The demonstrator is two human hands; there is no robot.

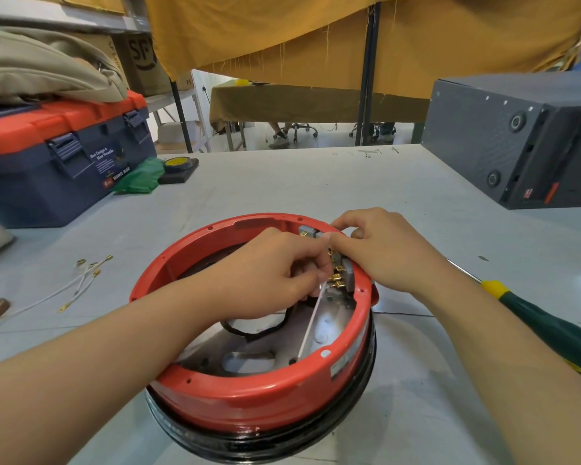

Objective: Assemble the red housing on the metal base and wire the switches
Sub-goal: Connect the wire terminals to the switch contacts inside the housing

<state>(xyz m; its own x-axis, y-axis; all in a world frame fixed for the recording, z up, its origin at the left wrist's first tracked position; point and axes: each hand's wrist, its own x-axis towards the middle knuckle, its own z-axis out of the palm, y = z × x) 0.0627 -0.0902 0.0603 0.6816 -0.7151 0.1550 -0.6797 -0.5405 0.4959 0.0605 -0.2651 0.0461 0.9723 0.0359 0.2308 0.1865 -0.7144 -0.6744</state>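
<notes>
The red ring-shaped housing (259,401) sits on the metal base (249,360) with a black rim (282,444) below, at the table's near middle. Grey switches with brass terminals (344,273) line the housing's inner right wall. My left hand (269,273) reaches inside and pinches a white wire (307,330) near those terminals. The wire runs down to the base. My right hand (379,250) rests on the housing's far right rim, its fingers curled and pinching the wire's upper end at the switches. A black cable loop (249,327) lies inside the housing.
Loose white wires with brass lugs (81,280) lie at the left. A green-handled screwdriver (550,323) lies at the right. A blue and orange toolbox (61,156) stands far left, with yellow tape (176,164) beside it. A dark grey case (517,135) stands far right.
</notes>
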